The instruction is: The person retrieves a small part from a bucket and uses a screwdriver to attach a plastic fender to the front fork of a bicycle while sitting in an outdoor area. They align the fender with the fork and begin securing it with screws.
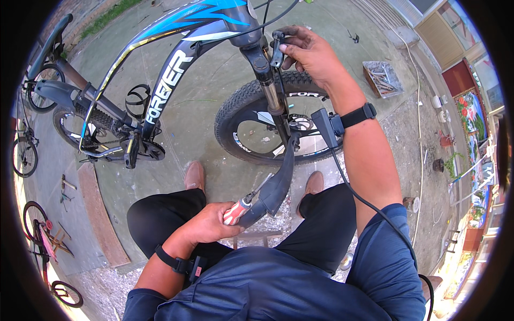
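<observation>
My left hand (210,222) is closed round the red-and-white handle of a screwdriver (237,212), whose shaft points up and away. Beside it, a dark plastic mudguard (277,188) curves from near that hand up to the front wheel; whether the fingers also grip it I cannot tell. My right hand (309,52) pinches a small black bracket with a metal plate (277,49) just right of the front fork (266,80). The fork belongs to a blue, black and white bicycle (187,56). Its knobby-tyred front wheel (227,131) lies beneath my right hand.
A tray of tools (383,79) lies on the ground at right, near a pale hose (419,115). At left are a long board (99,214), a hammer (67,183) and a red bicycle (44,241). A black cable (369,206) runs along my right arm.
</observation>
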Available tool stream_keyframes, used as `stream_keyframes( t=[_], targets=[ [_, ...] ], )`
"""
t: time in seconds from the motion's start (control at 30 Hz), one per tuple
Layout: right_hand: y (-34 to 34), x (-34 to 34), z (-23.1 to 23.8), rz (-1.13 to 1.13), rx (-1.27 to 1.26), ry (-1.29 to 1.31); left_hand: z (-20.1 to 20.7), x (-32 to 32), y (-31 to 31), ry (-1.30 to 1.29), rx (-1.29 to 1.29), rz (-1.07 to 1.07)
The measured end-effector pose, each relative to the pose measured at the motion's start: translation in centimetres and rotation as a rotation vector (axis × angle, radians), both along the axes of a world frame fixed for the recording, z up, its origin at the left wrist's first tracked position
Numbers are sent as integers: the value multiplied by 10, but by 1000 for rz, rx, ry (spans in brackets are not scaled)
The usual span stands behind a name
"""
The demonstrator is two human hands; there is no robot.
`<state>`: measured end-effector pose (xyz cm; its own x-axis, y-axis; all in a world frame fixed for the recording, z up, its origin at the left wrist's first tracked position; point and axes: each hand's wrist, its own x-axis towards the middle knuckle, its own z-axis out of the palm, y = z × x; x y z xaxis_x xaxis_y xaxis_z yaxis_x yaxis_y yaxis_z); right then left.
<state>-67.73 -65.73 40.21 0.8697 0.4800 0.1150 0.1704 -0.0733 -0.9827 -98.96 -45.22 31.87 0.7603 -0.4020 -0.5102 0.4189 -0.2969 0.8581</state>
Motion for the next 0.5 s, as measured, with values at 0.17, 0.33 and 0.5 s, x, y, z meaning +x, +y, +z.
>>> stream_keyframes(
  t=[0.17,0.33,0.5],
  targets=[
    [-2,0,-2,0,3,3,-5,-1,1,-21,19,-17],
    [-2,-2,-2,4,7,3,-6,-2,2,-16,11,-13],
    [-4,-4,1,1,27,-10,-4,-2,1,-7,3,-4]
  ],
)
